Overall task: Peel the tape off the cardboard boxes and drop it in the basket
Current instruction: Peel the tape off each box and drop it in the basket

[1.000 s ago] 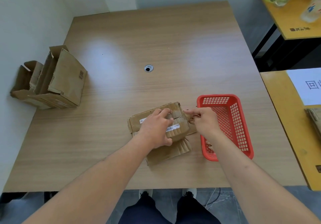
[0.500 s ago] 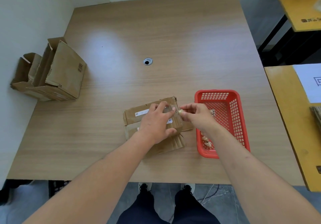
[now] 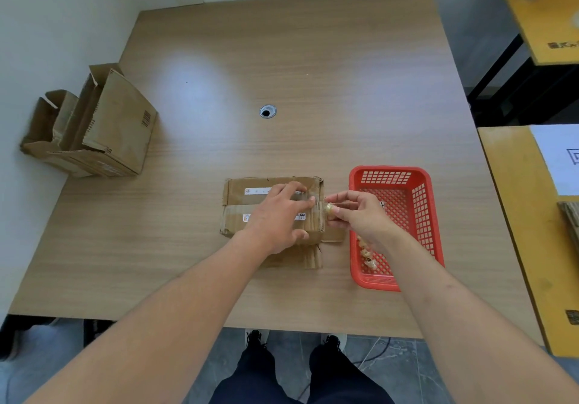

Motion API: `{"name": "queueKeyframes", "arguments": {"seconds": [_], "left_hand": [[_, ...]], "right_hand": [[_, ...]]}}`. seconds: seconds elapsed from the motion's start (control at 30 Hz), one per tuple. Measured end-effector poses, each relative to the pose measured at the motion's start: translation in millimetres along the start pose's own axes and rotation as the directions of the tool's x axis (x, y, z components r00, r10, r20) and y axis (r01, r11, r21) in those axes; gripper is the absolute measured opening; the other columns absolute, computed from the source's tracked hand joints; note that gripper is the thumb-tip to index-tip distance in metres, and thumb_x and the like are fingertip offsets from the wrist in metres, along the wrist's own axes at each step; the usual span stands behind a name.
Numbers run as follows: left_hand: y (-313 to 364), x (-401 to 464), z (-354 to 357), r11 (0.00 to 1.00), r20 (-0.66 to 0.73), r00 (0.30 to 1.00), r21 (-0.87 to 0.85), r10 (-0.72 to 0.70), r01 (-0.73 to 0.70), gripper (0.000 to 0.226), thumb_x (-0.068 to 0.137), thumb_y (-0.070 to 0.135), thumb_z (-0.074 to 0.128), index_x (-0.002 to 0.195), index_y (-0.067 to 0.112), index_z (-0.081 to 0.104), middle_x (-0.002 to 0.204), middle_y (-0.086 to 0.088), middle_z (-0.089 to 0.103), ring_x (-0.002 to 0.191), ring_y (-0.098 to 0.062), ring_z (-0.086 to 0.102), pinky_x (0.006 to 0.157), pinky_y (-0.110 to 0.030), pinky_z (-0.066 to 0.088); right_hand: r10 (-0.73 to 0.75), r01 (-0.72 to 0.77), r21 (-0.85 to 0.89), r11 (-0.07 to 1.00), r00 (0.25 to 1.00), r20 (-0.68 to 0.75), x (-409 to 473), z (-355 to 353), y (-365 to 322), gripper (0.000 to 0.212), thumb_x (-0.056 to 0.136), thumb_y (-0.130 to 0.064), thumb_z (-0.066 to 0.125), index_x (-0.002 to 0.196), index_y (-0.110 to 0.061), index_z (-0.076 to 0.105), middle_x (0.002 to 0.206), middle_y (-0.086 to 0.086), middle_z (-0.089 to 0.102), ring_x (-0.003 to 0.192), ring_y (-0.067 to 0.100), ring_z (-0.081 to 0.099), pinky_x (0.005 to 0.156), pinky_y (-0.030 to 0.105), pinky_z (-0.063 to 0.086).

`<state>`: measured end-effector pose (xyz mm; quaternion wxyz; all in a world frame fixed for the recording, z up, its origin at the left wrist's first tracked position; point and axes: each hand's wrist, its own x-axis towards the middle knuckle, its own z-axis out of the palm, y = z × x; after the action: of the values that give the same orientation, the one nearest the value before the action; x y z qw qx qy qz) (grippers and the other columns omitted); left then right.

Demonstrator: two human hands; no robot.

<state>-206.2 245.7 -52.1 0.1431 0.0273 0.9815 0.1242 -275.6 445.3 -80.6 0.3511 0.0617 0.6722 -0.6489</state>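
Since the frame a second back, right hand has come off the box's right end with a crumpled wad of tape gathered at its fingertips; left hand stays pressed on the box top. Nearest the person: both forearms reach in from the near table edge. Left hand lies flat over the flattened cardboard box, fingers spread and fairly straight, thumb at the near side, holding it down. Right hand pinches the tape wad between thumb and fingers, just beside the box's right end, close to the left fingertips. A clear strip appears to run from the wad back onto the box, though glare makes this uncertain. Key relation: the strip's long axis runs left–right along the box, and the red basket sits immediately right of the right hand, so the pull and the drop both go rightward; right hand is the nearer one to the basket. Earlier tape scraps lie in the basket's near part. Farther off, opened boxes stand at the table's left edge.
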Motion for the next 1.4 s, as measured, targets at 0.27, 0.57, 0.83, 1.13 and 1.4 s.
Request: {"name": "queueKeyframes", "arguments": {"seconds": [0.27, 0.57, 0.83, 1.13, 1.4], "left_hand": [[0.0, 5.7, -3.4, 1.000, 0.056, 0.998, -0.002, -0.023, 0.023, 0.075, 0.082, 0.041, 0.082, 0.148, 0.039, 0.047, 0.153, 0.013, 0.026, 0.144, -0.018, 0.021, 0.101, -0.047, 0.052], [0.9, 3.1, -2.0, 0.999, 0.053, 0.998, 0.013, -0.034, 0.034, 0.075, 0.084, 0.041, 0.081, 0.150, 0.039, 0.045, 0.154, 0.013, 0.025, 0.145, -0.019, 0.020, 0.101, -0.046, 0.052], [8.2, 2.5, 2.1, 0.999, 0.016, 0.999, -0.021, -0.038, 0.038, 0.073, 0.084, 0.042, 0.080, 0.149, 0.036, 0.047, 0.155, 0.010, 0.027, 0.146, -0.021, 0.021, 0.108, -0.046, 0.046], [21.9, -1.9, 15.4, 0.997, -0.039, 0.996, -0.024, -0.076, 0.075, 0.076, 0.087, 0.045, 0.076, 0.153, 0.034, 0.040, 0.158, 0.007, 0.026, 0.149, -0.025, 0.019, 0.113, -0.048, 0.042], [20.9, -2.1, 20.8, 0.997, -0.053, 0.996, -0.049, -0.065, 0.062, 0.075, 0.088, 0.043, 0.075, 0.154, 0.032, 0.040, 0.159, 0.005, 0.027, 0.151, -0.026, 0.016, 0.120, -0.053, 0.030]], "right_hand": [[-0.284, 0.278, -0.770, 0.574, 0.950, 0.131, 12.1, -10.8, -27.0, 0.037, 0.092, 0.005, 0.060, 0.090, -0.029, 0.075, 0.088, -0.008, 0.067, 0.073, -0.005, 0.062, 0.068, 0.018, 0.050], [-0.257, 0.172, -0.942, 0.287, 0.962, 0.097, 8.4, -11.1, -13.6, 0.054, 0.097, 0.003, 0.046, 0.134, -0.031, 0.065, 0.106, 0.008, 0.047, 0.109, 0.036, 0.054, 0.090, 0.045, 0.049], [-0.351, 0.067, -0.783, 0.619, 0.915, -0.200, -2.4, -8.6, -3.4, 0.022, 0.088, -0.033, 0.079, 0.105, -0.018, 0.079, 0.105, -0.001, 0.067, 0.098, 0.016, 0.062, 0.093, 0.028, 0.047], [-0.316, -0.110, -0.593, 0.798, 0.762, -0.565, -19.0, -15.7, 16.1, 0.012, 0.081, -0.033, 0.085, 0.082, -0.028, 0.075, 0.079, -0.016, 0.070, 0.071, 0.002, 0.065, 0.064, 0.024, 0.048], [-0.396, -0.179, -0.722, 0.669, 0.736, -0.549, -25.0, -24.8, 37.3, 0.018, 0.098, -0.029, 0.069, 0.099, -0.015, 0.080, 0.094, 0.003, 0.064, 0.081, 0.019, 0.054, 0.070, 0.030, 0.041]]}}
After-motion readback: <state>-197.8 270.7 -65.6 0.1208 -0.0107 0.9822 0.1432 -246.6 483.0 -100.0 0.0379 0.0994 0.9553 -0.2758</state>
